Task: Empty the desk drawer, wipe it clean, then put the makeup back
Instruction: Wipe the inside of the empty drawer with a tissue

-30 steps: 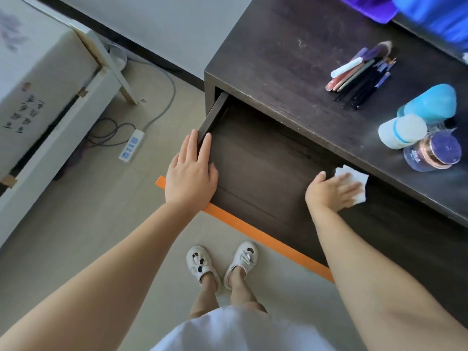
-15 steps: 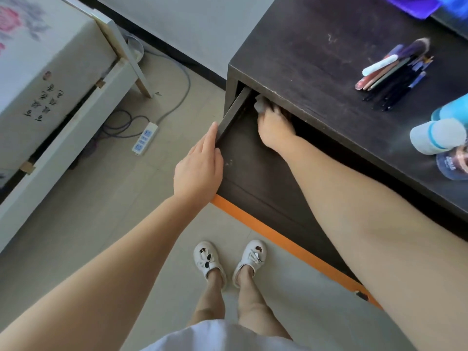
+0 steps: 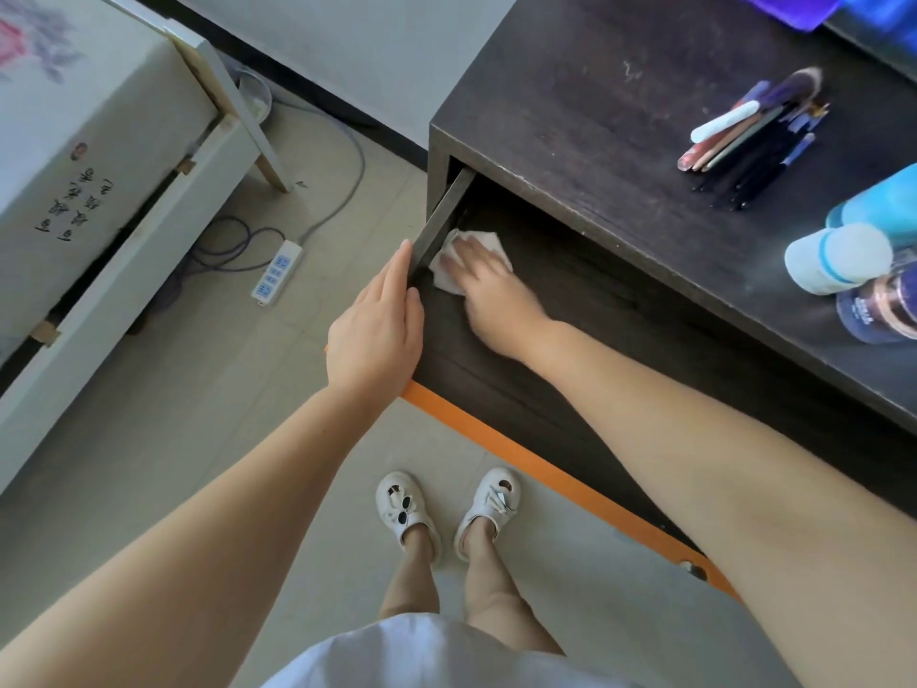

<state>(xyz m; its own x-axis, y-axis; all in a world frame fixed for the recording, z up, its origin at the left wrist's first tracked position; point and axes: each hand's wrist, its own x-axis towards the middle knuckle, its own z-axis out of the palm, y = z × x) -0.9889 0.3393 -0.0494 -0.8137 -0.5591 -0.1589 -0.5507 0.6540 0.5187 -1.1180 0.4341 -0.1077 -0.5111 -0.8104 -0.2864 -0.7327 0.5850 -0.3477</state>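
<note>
1. The worktop (image 3: 620, 106) is a dark brown wood-grain desk, its top scuffed and dusty in places, standing against a pale grey wall with a dark skirting strip along the floor.
2. Its drawer (image 3: 570, 310) is pulled out towards the person; the inside is dark wood, bare wherever it shows, and its front edge is bright orange.
3. The right hand (image 3: 489, 295) lies flat, palm down, in the drawer's left end, pressing a crumpled white tissue (image 3: 469, 250) against the drawer floor just beside the left side wall. The fingers are spread over the tissue, a flat press and no closed grip; they are blurred.
4. The left hand (image 3: 377, 325) rests on the drawer's left front corner, fingers stretched along the top of the side wall, thumb hidden, so I cannot tell whether it truly clasps the wood.
5. The makeup sits out on the worktop at the right: a bundle of brushes and pencils (image 3: 754, 136) lying side by side, and nearer the edge a white bottle (image 3: 838, 260), a blue bottle (image 3: 878, 201) and a clear purple-tinted jar (image 3: 883, 310), close together.
6. The floor (image 3: 208, 389) is pale tile. A white power strip (image 3: 277, 272) lies on it with a grey cable running to the wall.
7. At left stands a white piece of furniture (image 3: 99, 201) with a flower print and dark characters.
8. The person's feet in white shoes (image 3: 446, 508) stand in front of the drawer.
</note>
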